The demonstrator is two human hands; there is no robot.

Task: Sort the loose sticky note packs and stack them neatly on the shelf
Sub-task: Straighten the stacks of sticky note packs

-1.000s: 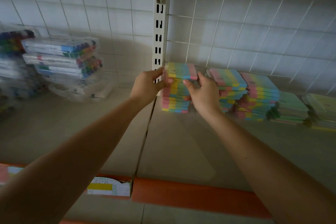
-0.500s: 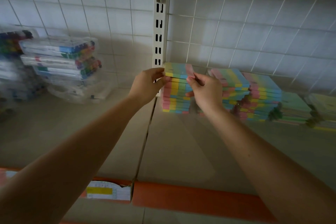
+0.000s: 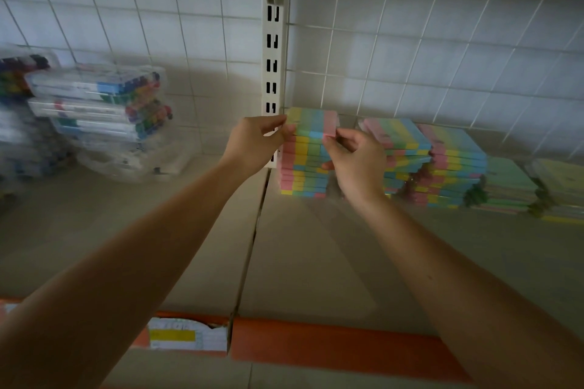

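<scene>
A tall stack of striped pastel sticky note packs [image 3: 305, 167] stands at the back of the shelf [image 3: 316, 262], beside the slotted upright. The top pack [image 3: 311, 123] is pinched at both ends: my left hand [image 3: 252, 145] grips its left end, my right hand [image 3: 355, 161] its right front corner. My right palm covers part of the stack's right side. Two more striped stacks [image 3: 442, 164] stand to the right, with green packs [image 3: 508, 183] and yellowish packs [image 3: 559, 189] further right.
Clear cases of coloured markers [image 3: 101, 104] are piled at the back left. A white slotted upright [image 3: 273, 50] runs up the wire-grid back wall. An orange front rail [image 3: 331, 344] with a price label [image 3: 186, 338] edges the shelf.
Both hands have risen from the sides of the stack to its top pack, fingertips now pinching its two ends. The stacks have not moved.
</scene>
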